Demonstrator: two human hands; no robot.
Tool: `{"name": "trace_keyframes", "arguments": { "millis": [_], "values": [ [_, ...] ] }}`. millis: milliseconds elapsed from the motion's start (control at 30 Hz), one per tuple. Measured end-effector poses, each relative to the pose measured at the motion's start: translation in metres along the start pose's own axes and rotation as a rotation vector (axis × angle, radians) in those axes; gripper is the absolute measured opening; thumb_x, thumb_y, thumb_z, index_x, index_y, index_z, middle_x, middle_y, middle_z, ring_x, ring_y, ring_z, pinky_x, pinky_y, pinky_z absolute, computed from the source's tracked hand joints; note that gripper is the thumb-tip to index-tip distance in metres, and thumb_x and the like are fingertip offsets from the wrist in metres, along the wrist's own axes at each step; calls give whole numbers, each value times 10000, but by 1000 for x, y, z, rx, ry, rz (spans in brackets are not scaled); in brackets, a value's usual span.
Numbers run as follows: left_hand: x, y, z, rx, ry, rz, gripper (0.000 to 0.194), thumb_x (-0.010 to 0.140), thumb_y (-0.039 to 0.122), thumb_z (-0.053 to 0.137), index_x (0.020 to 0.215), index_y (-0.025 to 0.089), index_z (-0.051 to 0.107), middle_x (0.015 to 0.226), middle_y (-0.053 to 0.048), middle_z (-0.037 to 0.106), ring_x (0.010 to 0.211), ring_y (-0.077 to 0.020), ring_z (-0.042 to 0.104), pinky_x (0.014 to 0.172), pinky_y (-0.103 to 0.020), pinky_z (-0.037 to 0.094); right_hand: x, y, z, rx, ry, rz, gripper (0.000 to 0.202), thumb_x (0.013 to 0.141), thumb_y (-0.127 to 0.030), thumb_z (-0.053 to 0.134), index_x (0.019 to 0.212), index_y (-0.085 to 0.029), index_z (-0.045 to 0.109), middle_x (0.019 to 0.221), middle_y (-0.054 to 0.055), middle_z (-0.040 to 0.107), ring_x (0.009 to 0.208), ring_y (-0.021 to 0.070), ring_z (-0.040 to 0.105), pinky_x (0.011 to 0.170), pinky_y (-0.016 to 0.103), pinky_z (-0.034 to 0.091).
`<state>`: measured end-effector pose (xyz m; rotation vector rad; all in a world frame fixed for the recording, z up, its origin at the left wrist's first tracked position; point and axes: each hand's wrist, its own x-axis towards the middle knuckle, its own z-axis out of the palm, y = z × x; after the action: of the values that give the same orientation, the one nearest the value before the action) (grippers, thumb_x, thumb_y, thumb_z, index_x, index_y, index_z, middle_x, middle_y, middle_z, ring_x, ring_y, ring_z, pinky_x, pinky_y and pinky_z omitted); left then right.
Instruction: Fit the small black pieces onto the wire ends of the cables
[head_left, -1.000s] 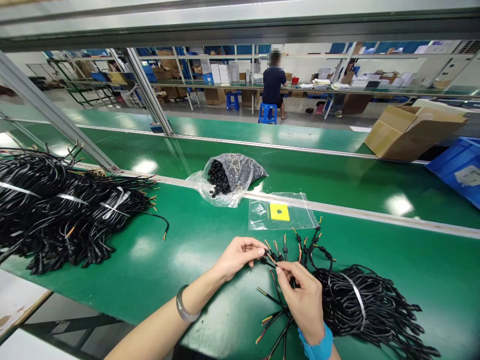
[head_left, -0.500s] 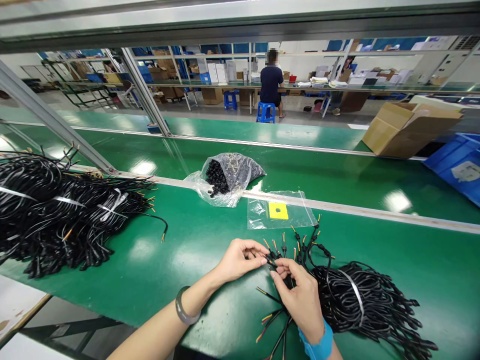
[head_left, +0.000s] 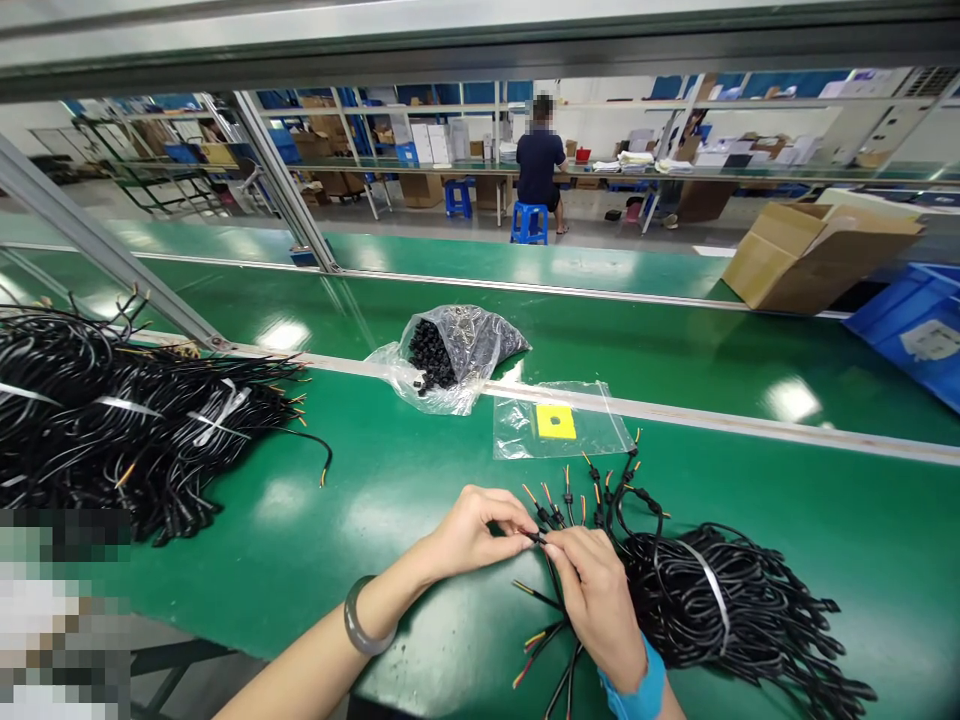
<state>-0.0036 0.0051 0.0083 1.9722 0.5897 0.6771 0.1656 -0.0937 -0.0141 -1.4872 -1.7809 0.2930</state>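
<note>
My left hand (head_left: 476,530) and my right hand (head_left: 600,585) meet fingertip to fingertip over the green bench. Between them they pinch the end of a black cable (head_left: 538,538); fingers cover most of it, and I cannot make out whether a small black sleeve sits on it. Around my right hand fan out other cable ends with bare yellow, orange and red wires, some carrying small black pieces (head_left: 568,498). They come from a black cable bundle (head_left: 750,600) tied with a white band, to the right.
Beyond my hands lies a clear bag (head_left: 480,345) spilling small black parts. Beside it is a flat bag holding a yellow square (head_left: 556,422). Tied black cable bundles (head_left: 150,430) fill the left. A carton (head_left: 787,255) and a blue bin (head_left: 919,335) stand right; a person (head_left: 538,170) sits beyond.
My right hand has moved slightly left, and its fingers have closed into a pinch against the cable end held by my left fingertips.
</note>
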Motion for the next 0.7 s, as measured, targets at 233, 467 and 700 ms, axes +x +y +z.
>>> {"name": "trace_keyframes", "arguments": {
  "millis": [233, 467, 700],
  "values": [
    [-3, -6, 7, 25, -18, 48, 176, 766, 139, 622, 890, 143, 746, 819, -73, 710, 726, -134, 657, 639, -183, 490, 1, 0, -1, -33, -39, 3, 233, 959, -192, 384, 846, -203, 588, 740, 6, 598, 683, 146, 533, 634, 280, 375],
    [1, -7, 12, -39, 39, -120, 135, 715, 177, 647, 811, 112, 718, 726, -46, 667, 591, -100, 606, 576, -170, 492, -3, -1, -6, -186, -27, -21, 218, 962, -245, 401, 985, -194, 612, 836, 37, 641, 744, 165, 580, 667, 304, 412],
    [-1, -8, 14, -21, 3, -55, 162, 812, 233, 619, 894, 140, 723, 836, -70, 694, 713, -127, 631, 633, -185, 482, -6, -1, -10, -201, -20, -12, 258, 970, -221, 380, 919, -197, 632, 756, 27, 599, 672, 151, 528, 628, 293, 361]
  ]
}}
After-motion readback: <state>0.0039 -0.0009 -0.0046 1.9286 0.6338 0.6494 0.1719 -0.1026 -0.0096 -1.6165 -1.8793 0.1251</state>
